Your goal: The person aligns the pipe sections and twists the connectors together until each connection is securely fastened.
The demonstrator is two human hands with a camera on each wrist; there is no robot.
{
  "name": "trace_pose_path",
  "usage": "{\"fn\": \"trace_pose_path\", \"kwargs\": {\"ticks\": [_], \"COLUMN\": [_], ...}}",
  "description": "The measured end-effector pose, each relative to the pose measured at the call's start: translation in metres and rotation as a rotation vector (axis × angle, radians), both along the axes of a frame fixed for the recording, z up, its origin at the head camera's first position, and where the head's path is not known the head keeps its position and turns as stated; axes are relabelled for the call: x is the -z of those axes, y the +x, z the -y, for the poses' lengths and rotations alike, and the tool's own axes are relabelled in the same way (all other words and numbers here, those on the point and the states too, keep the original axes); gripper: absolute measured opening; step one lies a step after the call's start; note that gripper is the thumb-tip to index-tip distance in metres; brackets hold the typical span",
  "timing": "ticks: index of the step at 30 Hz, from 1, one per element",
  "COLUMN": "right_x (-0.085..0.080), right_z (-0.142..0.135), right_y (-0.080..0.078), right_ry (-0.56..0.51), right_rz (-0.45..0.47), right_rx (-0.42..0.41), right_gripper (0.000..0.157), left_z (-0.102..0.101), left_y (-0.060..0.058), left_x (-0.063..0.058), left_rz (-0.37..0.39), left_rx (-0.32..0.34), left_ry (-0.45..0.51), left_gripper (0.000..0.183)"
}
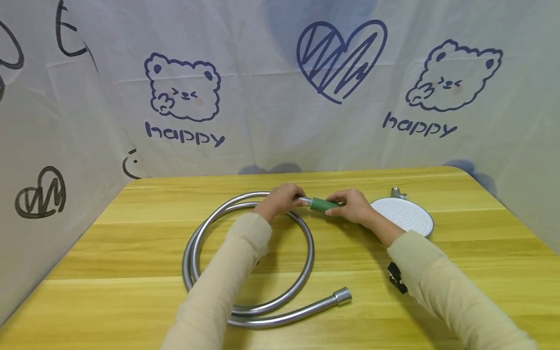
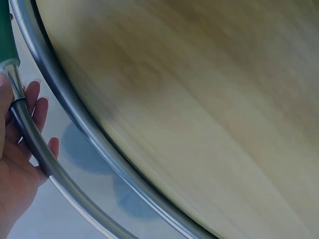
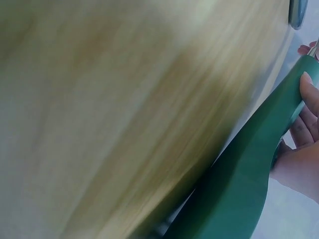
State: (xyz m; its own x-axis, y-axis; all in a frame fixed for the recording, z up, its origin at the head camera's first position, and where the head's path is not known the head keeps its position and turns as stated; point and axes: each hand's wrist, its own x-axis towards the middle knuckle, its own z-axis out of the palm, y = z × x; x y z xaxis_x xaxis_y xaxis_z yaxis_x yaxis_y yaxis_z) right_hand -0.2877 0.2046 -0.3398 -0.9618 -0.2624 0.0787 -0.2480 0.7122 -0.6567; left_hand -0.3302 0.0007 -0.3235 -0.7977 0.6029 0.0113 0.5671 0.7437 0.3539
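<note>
My right hand (image 1: 352, 206) grips the green handle (image 3: 269, 114) of a shower head, its thumb lying along the handle near the narrow end. The shower head's round white spray face (image 1: 407, 216) points up, partly hidden behind my right wrist. At the handle's end, my left hand (image 1: 282, 197) pinches the chrome connector (image 2: 15, 82) of a grey metal shower hose (image 2: 37, 142) between thumb and fingers. Connector and handle are in line and meet end to end. The hose (image 1: 308, 248) lies coiled on the table, and its other end, a chrome nut (image 1: 342, 295), rests toward the front.
A small metal fitting (image 1: 395, 193) stands behind the spray face, partly covered by it. The wood-grain table (image 1: 131, 253) ends at a white cloth backdrop (image 1: 262, 97) with drawn hearts and bears. A black device (image 1: 397, 278) shows beneath the right sleeve.
</note>
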Motion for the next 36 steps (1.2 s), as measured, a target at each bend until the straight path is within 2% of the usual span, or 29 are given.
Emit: {"fn": "trace_pose_path", "kwargs": {"ticks": [6, 23, 31, 36], "right_x": [-0.0018, -0.0005, -0.002, -0.0026], "right_z": [0.0006, 0.001, 0.0026, 0.0038], "right_y": [0.0004, -0.0006, -0.0018, -0.0013], "right_ry": [-0.006, 0.004, 0.02, 0.029], "right_rz": [0.0, -0.026, -0.036, -0.045], "right_rx": [-0.007, -0.013, -0.006, 0.006], "right_gripper": [0.035, 0.034, 0.034, 0.033], "left_z": [-0.0004, -0.0017, -0.0052, -0.0077], "left_y": [0.0, 0.002, 0.0026, 0.004], "left_x": [0.0002, -0.0009, -0.0021, -0.0028], "left_rz": [-0.006, -0.058, -0.139, -0.149], "left_rx": [-0.018, -0.01, -0.032, -0.055], "left_ry": [0.019, 0.051, 0.044, 0.029], "left_gripper": [0.023, 0.018, 0.017, 0.018]}}
